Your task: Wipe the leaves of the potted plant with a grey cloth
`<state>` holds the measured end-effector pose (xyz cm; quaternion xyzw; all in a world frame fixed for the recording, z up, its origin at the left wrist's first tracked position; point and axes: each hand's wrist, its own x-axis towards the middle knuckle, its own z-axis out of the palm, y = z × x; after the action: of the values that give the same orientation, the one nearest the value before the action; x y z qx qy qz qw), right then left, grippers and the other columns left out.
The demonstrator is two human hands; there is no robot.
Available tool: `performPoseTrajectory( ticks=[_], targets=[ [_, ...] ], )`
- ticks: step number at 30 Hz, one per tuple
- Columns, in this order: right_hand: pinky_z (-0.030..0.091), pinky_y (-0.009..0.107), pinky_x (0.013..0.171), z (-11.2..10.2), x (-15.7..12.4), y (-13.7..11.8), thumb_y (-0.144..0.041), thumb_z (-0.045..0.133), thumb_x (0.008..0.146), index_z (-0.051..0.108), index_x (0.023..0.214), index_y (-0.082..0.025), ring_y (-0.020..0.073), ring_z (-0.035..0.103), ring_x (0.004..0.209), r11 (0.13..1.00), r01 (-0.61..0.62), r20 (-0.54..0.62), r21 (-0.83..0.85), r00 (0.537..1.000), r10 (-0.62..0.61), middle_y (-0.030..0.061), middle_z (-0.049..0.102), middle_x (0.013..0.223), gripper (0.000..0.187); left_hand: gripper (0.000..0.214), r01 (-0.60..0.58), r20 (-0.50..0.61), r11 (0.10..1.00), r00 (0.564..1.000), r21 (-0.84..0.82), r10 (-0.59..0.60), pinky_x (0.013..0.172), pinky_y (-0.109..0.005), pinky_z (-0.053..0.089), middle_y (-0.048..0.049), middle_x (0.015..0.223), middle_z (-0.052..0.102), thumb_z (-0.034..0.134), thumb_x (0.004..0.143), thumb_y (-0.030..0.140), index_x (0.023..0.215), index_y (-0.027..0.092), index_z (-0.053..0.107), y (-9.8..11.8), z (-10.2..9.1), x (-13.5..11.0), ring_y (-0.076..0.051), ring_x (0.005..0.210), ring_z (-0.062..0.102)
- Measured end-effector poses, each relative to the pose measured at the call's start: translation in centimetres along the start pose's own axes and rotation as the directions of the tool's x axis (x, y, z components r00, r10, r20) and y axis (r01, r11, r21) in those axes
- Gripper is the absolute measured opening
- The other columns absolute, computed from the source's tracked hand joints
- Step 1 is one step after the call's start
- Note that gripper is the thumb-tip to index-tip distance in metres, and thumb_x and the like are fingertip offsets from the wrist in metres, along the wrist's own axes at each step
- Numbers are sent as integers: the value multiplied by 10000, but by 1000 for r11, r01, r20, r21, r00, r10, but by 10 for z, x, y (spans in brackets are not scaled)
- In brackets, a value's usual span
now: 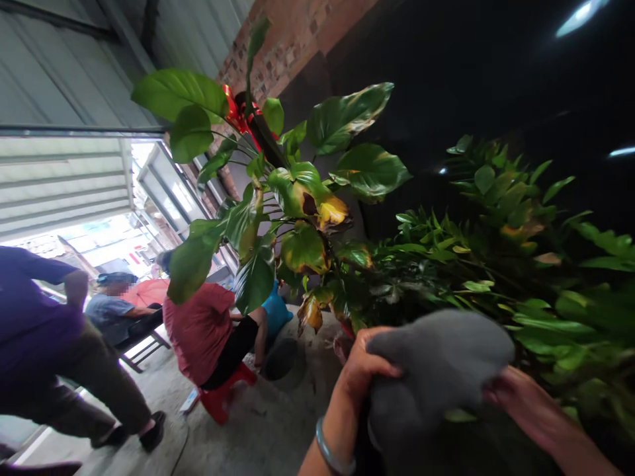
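A grey cloth (436, 370) is bunched between both my hands at the lower middle of the view. My left hand (360, 370), with a pale bangle on its wrist, has its fingers closed on the cloth's left edge. My right hand (501, 390) grips the cloth's right side; most of its fingers are hidden behind the fabric. A green leaf (459, 415) peeks out just under the cloth. Right behind the hands stands a large-leaved plant (302, 198) with some yellowed, brown-edged leaves and a red ribbon (235, 112) on its stake.
Bushy narrow-leaved plants (520, 264) fill the right side against a dark wall. To the left, a person in a red shirt (201, 330) sits on a red stool (223, 393), another person sits beyond at a table, and a person in purple (34, 330) walks on the concrete floor (258, 430).
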<state>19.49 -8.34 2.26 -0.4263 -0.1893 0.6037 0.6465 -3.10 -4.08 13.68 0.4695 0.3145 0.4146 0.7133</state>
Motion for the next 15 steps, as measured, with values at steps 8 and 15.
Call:
performPoseTrajectory(
  ticks=[8,15],
  targets=[
    [550,312,476,-2,4,3,-273,820,458,678,577,-219,224,660,555,994,-54,-50,98,997,59,60,740,658,193,343,77,-148,991,987,108,-61,591,-281,420,5,604,655,735,368,137,710,156,727,-32,12,16,-152,571,535],
    [557,287,488,-3,2,3,-282,837,445,678,567,-214,209,667,565,995,-41,-5,94,999,42,43,736,647,211,394,50,-9,998,999,47,-49,609,-299,450,-30,667,687,732,385,133,779,136,733,-6,4,2,-186,597,583]
  ],
)
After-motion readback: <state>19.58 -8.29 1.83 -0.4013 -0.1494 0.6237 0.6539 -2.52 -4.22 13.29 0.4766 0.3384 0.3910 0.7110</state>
